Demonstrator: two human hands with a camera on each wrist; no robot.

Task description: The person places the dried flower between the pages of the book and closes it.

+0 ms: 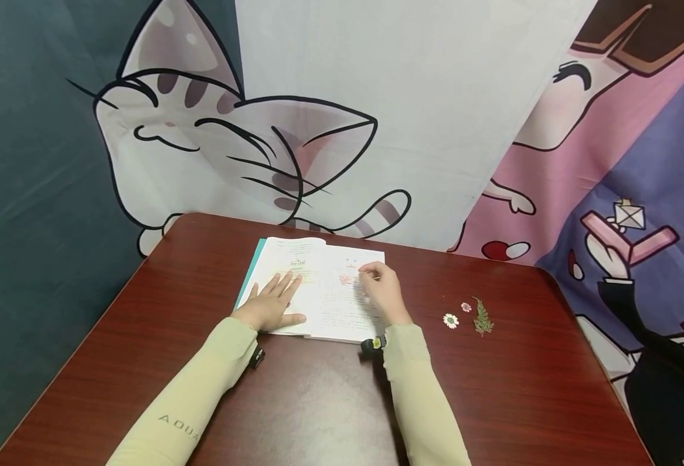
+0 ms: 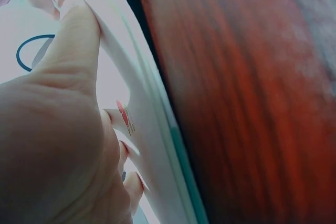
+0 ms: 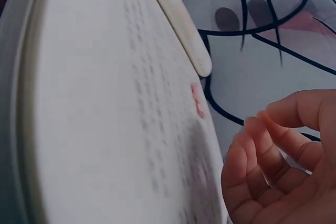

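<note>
Indoor spot, either a home corner or a staged tabletop set, can't tell which. I'm at a glossy red-brown wood-grain table (image 1: 318, 401) with rounded corners, a big, faintly creased cartoon-printed backdrop (image 1: 435, 97) right behind it: dark teal, white, pink and purple-blue areas, a smiling grey-and-white striped cat (image 1: 161, 171), parts of other figures. Left wrist view repeats the wood grain, right one the cat. Reading or craft feel on top: open white-paged book with teal edge (image 1: 342, 317), white daisy-like flower (image 1: 450, 321), small pink flower (image 1: 466, 307), feathery green sprig (image 1: 483, 318).
</note>
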